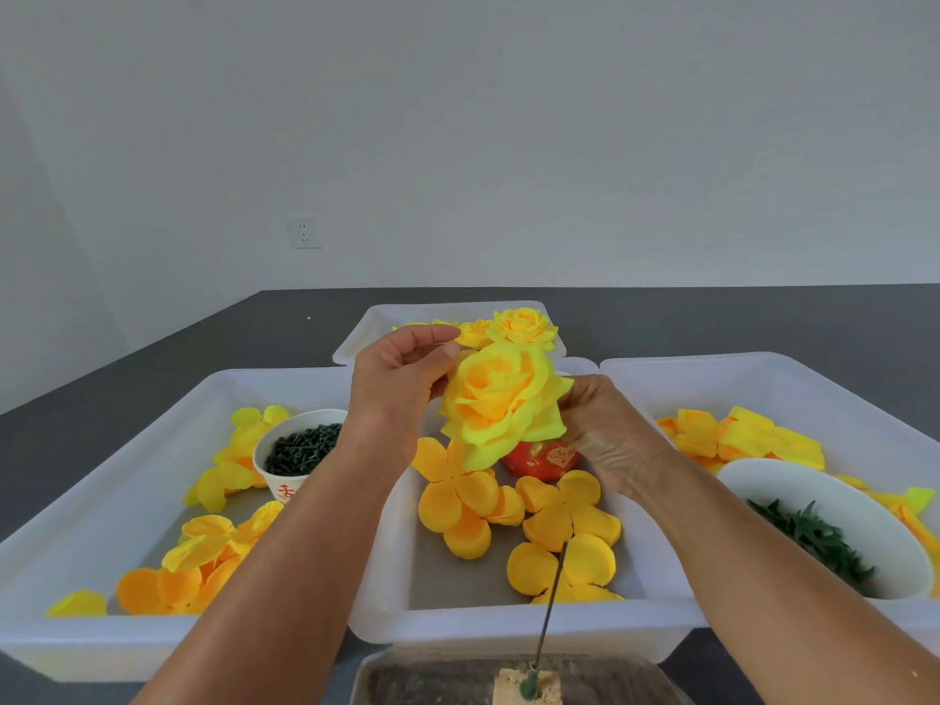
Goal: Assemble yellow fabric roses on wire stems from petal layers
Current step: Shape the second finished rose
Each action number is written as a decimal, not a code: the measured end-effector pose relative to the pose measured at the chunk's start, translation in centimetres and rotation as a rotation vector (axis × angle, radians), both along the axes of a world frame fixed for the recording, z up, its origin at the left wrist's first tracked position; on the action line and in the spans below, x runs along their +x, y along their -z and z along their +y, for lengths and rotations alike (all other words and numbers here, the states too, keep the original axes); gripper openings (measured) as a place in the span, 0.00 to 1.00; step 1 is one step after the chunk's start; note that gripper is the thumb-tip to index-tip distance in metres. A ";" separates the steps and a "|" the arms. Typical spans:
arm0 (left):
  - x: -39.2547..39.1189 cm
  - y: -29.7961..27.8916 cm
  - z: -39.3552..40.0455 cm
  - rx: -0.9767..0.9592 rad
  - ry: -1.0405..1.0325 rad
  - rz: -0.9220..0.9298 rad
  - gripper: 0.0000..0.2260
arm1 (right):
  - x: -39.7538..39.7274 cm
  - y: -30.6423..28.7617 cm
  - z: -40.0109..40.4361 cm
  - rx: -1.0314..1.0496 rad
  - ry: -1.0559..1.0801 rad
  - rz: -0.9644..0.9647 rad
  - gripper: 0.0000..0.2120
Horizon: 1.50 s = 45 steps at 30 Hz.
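Both forearms are reaching forward, raised; left hand (pixel 394 384) is pinching with curled fingers, right hand (pixel 608 429) is gripping from the side.

Light was even, soft and bright, casting only faint shadows under the left hand (pixel 394 384) and right hand (pixel 605 429). The rose (pixel 501 399) between the fingers looked nearly overexposed, its petal edges slightly soft. Wide-angle distortion bent the white trays (pixel 127 450) outward beyond both hands.
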<state>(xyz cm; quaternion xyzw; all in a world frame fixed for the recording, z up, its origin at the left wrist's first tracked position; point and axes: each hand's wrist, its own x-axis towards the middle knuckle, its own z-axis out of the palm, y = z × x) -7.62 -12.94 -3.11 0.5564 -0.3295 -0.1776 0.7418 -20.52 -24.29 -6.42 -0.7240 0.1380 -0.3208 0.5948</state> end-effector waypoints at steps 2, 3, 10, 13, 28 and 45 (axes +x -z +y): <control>0.2 -0.1 0.0 -0.028 0.016 0.080 0.06 | -0.1 0.0 0.0 0.036 -0.037 -0.031 0.08; 0.2 -0.1 0.1 -0.044 0.021 0.116 0.07 | -0.1 -0.1 0.0 0.050 -0.050 -0.048 0.08; 0.3 -0.1 0.0 0.009 -0.019 0.133 0.08 | 0.1 -0.3 -0.7 0.303 -0.039 -0.170 0.10; 0.2 0.0 0.0 0.055 -0.010 0.121 0.06 | 0.1 -0.4 -0.6 0.331 -0.065 -0.168 0.09; -0.2 -0.2 0.1 0.113 0.289 0.245 0.05 | 0.2 -0.2 -1.0 0.333 0.058 -0.183 0.10; -0.5 -0.1 0.8 0.463 0.654 0.283 0.11 | 0.4 -0.5 -0.9 0.265 0.216 -0.203 0.11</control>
